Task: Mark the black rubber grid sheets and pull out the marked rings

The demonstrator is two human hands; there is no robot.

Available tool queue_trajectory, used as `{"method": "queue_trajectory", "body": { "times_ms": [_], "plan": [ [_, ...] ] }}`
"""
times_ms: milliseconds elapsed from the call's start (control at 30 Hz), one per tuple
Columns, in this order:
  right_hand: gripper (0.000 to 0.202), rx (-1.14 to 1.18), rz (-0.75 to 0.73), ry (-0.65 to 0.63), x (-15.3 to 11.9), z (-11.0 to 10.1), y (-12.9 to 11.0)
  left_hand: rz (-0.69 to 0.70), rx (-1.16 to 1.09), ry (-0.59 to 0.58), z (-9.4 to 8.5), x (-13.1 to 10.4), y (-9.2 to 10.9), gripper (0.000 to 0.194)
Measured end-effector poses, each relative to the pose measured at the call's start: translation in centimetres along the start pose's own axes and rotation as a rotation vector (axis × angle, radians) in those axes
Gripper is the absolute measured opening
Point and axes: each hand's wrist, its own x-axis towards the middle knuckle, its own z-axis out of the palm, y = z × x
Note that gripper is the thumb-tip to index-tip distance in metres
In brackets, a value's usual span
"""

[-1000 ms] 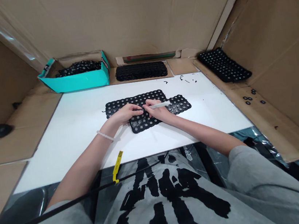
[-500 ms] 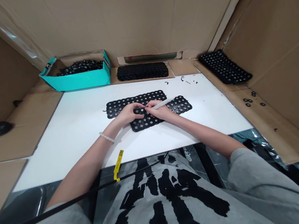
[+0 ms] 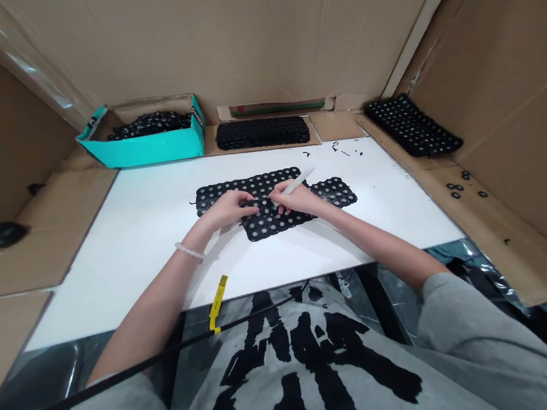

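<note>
Near edge first: my two forearms come in over the white table [image 3: 133, 250], a pale bracelet [image 3: 187, 250] on my left wrist, a yellow tag [image 3: 217, 300] on a black cable [image 3: 125, 379] hanging just below the table edge. My left hand [image 3: 228, 209] lies palm down with fingers curled on the black perforated mat [image 3: 268, 222], pinning it flat, not gripping anything as far as I can tell. My right hand [image 3: 296, 202] is closed in a pen-style pinch around a thin white tool [image 3: 299, 181], tip down on the mat between my two hands, far end angled up and away to the right. The mat sits mid-table, overlapping a second longer mat [image 3: 231, 188] behind it, and another piece [image 3: 337, 191] pokes out right of my right hand. To do this well I judge: keep the left fingertips close to the tool tip so the rubbery sheet doesn't lift or buckle, hold the tool low near the tip for control, work one hole at a time, press straight, don't drag across. Slip risk: tip skids toward my left fingers, so keep them just beside, not in line. Farther out: small black scraps [image 3: 341, 149] on the table's far edge, loose black rings [image 3: 457, 187] on the cardboard at right, a teal box [image 3: 145, 149] of black pieces far left, a stack of mats [image 3: 262, 132] far centre, another mat [image 3: 411, 125] leaning far right, cardboard walls [image 3: 251, 33] all around.
</note>
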Motion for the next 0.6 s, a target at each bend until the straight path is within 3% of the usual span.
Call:
{"method": "queue_trajectory", "body": {
  "times_ms": [100, 233, 600],
  "plan": [
    [0.034, 0.116, 0.020, -0.014, 0.5, 0.4, -0.1, 0.022, 0.043, 0.028, 0.2, 0.0, -0.3, 0.031],
    [0.037, 0.049, -0.072, 0.086, 0.7, 1.6, 0.0, 0.001, -0.015, 0.104, 0.5, 0.0, -0.3, 0.029],
    [0.032, -0.043, -0.171, 0.180, 0.0, 2.9, -0.3, -0.129, -0.390, -0.031, 0.6, -0.7, 0.6, 0.029]
  ]
}}
